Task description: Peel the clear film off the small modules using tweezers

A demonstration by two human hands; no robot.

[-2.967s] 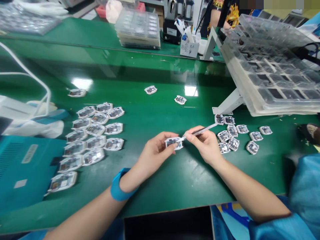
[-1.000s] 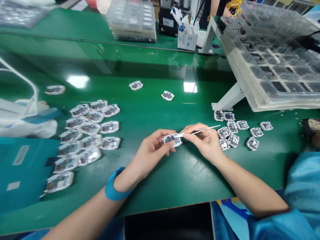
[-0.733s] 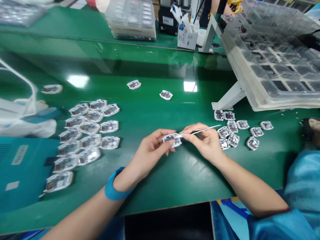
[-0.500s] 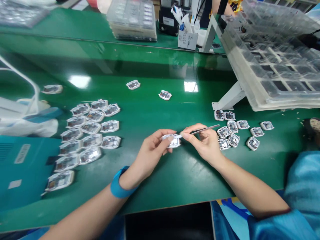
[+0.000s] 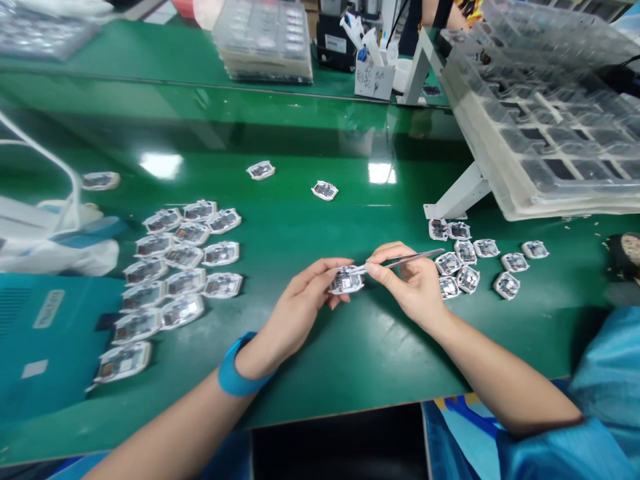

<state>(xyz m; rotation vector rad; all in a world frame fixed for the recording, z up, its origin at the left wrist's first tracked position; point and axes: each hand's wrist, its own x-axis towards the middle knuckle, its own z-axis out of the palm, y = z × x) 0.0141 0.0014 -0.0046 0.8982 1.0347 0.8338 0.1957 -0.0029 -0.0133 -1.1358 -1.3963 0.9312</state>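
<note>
My left hand (image 5: 307, 293), with a blue band on its wrist, grips a small white-rimmed electronic module (image 5: 347, 281) by its left side. Circuit parts show on the module's upper face. In my right hand (image 5: 407, 280) is a pair of tweezers (image 5: 419, 255), pinched between thumb and fingers. Their tips reach over the module's upper edge; whether they touch it I cannot tell. Similar modules lie in rows to the left (image 5: 185, 281), and a smaller group (image 5: 466, 252) lies right of my right hand. Two loose modules (image 5: 325, 191) rest farther back.
A clear tray stack (image 5: 265, 40) stands on the back ledge beside a labelled box of white tools (image 5: 373, 80). At right, a raised rack holds compartment trays (image 5: 555, 147). A teal case (image 5: 45, 347) and a white cable (image 5: 55, 157) are at left.
My left thumb has drawn back from the module's face, uncovering more of it. The tweezers' tips now reach over the module. Both hands otherwise stay nearly in place.
</note>
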